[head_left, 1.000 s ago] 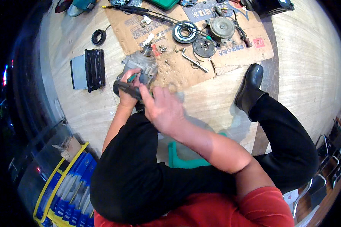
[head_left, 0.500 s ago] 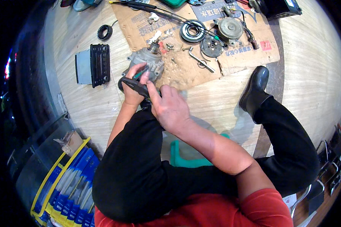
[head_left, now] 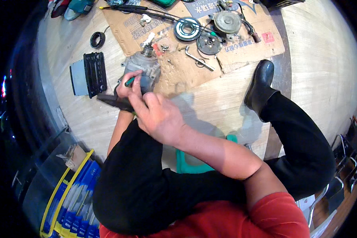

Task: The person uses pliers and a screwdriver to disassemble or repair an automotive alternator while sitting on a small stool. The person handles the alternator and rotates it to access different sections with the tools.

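Note:
My left hand [head_left: 125, 90] is closed round a short green rod-like piece [head_left: 129, 81], beside the near side of a grey metal compressor [head_left: 142, 62] whose shaft points away from me. The piece's lower part is hidden by the fingers. My right hand [head_left: 159, 119] crosses in front of my left wrist, its fingers wrapped round a dark pliers-like tool [head_left: 114, 102]. Motion smears that tool, and its head points left past the left hand. Whether the tool touches the green piece I cannot tell.
Under the compressor lies flattened cardboard [head_left: 178, 75], with a pulley [head_left: 187, 29], a round plate [head_left: 209, 43], an L-shaped wrench [head_left: 200, 59] and small bolts. A car radio [head_left: 94, 75] and a black ring [head_left: 97, 39] lie left. A green stool [head_left: 194, 168] is beneath me.
The pliers-like tool has swung left and lower, away from the fingers of my left hand. My right hand has moved left with it. The whole view has shifted slightly.

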`<state>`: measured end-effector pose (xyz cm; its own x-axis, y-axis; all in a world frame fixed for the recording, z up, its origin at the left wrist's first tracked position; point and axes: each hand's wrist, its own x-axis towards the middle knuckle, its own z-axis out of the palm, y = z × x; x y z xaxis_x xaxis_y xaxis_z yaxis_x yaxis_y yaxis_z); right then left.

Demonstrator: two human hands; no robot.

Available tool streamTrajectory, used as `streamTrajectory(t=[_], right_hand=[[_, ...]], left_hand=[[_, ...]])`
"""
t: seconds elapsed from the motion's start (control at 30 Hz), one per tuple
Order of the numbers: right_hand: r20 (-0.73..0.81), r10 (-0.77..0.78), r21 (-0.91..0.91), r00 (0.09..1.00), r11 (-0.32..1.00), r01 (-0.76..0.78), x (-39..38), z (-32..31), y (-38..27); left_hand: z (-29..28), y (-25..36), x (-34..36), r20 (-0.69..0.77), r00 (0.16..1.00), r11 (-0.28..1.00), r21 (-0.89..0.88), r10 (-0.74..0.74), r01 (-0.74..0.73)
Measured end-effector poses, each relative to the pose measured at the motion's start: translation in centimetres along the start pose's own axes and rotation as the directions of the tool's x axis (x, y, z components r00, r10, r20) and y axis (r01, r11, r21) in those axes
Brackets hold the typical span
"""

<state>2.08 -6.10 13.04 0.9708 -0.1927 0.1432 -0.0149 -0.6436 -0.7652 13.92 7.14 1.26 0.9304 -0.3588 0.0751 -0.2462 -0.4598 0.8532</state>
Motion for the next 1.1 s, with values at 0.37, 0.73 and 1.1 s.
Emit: streamTrajectory(t=[0.37, 0.73, 1.1], right_hand=[[0.205, 0.316, -0.048, 0.926, 0.949, -0.313, 0.1, 1.2, 2.0], [0.079, 0.097, 0.054, 0.992, 0.993, -0.101, -0.5, 0.3, 0.3], [0.137, 0.238, 0.048, 0.962, 0.968, -0.246, -0.3, 1.0, 0.1]], left_hand=[[0.4, 1.4, 0.3, 0.113, 0.993, 0.996, -0.076, -0.039, 0.048], [-0.1, 1.4, 0.0, 0.046, 0.997, 0.998, 0.037, -0.06, 0.058], [0.4, 0.6, 0.2, 0.064, 0.998, 0.993, -0.116, 0.015, -0.008]])
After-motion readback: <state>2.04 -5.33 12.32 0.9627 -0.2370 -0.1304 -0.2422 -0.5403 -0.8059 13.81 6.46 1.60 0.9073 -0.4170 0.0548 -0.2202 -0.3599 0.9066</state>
